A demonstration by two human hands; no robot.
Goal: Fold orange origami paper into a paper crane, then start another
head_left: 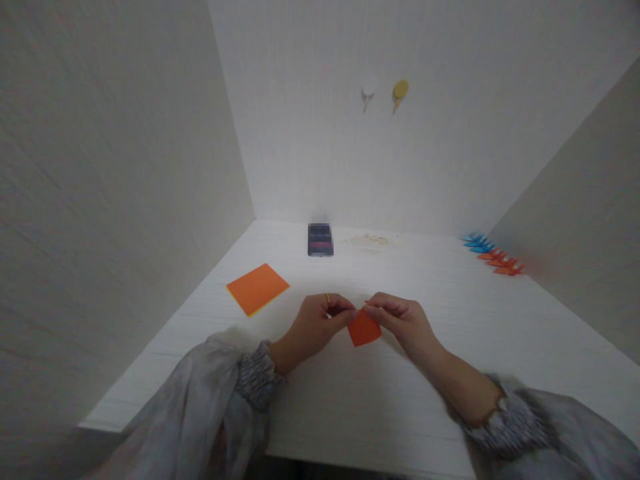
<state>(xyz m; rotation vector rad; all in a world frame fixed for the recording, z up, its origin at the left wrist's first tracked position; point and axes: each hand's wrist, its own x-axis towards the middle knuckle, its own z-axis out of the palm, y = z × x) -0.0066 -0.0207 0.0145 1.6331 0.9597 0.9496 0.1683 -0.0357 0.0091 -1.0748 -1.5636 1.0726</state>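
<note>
Both my hands pinch a small folded piece of orange paper [365, 329] just above the white table. My left hand [320, 322] grips its upper left edge between thumb and fingers, a gold ring showing on one finger. From the other side, my right hand [404, 320] pinches the upper right edge close to the left fingertips. The lower corner of the paper points toward me. Part of its top edge is hidden behind my fingers. To the left of my hands lies a flat stack of square orange sheets [257, 289] with a yellow edge showing beneath.
A dark, blurred rectangular object [321, 240] lies near the back wall. Several folded blue paper figures [479, 243] and orange paper figures [501, 261] line the right wall. White [369, 89] and yellow hooks [401, 90] are on the back wall. Walls enclose the table [320, 407] on three sides.
</note>
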